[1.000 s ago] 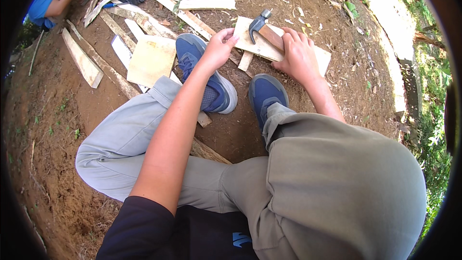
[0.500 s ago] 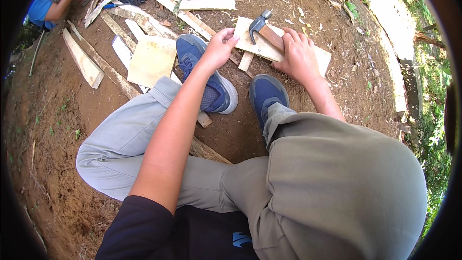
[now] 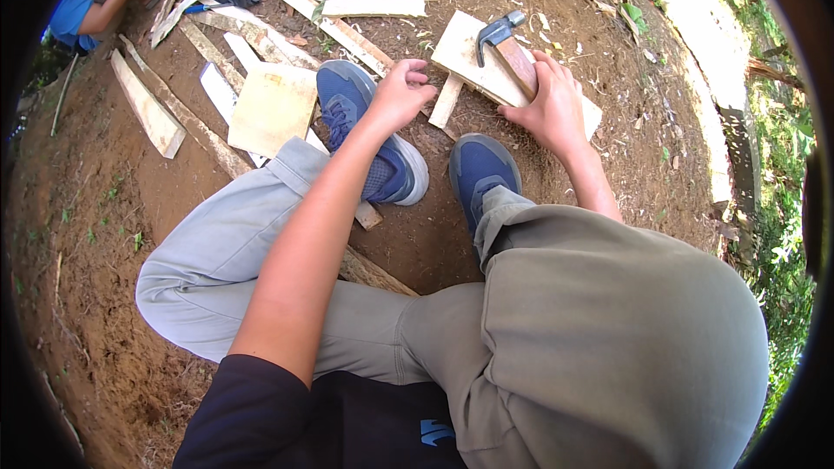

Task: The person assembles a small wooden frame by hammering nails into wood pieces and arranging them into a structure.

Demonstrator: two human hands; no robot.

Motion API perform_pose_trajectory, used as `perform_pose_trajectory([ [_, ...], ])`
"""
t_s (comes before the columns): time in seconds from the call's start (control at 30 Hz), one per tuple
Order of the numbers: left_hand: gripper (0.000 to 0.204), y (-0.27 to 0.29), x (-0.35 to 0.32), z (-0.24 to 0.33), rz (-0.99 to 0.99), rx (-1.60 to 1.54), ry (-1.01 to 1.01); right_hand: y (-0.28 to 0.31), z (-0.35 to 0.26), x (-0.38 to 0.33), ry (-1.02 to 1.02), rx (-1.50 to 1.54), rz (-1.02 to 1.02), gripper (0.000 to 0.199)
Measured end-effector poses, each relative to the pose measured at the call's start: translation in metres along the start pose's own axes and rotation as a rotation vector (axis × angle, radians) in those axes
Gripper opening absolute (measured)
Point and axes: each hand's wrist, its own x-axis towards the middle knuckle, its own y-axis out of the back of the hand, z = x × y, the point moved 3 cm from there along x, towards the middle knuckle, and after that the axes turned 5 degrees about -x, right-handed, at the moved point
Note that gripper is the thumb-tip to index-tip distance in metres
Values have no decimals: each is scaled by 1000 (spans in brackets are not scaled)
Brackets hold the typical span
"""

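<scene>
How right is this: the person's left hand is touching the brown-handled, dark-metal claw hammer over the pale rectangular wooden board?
Wrong hand: the head view shows the right hand, not the left hand, touching the brown-handled, dark-metal claw hammer over the pale rectangular wooden board.

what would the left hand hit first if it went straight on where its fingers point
Probably the left edge of the pale board under the hammer, just to the right of the left hand; the hand's height is hard to judge, so it might pass over the board instead.

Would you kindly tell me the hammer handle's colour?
The handle is brown, clearest in head view.
</scene>
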Motion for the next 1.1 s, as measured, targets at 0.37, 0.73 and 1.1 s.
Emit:
perform_pose_trajectory([
  [0.37,65,-34,-10,1,40,229,-25,6,-19,4,63,-119,-116,73],
  [0.73,48,0,-23,16,236,57,-117,28,-5,12,-204,547,-311,72],
  [1.1,33,85,-18,70,425,-208,-352,4,33,29,-376,1127,-672,83],
])
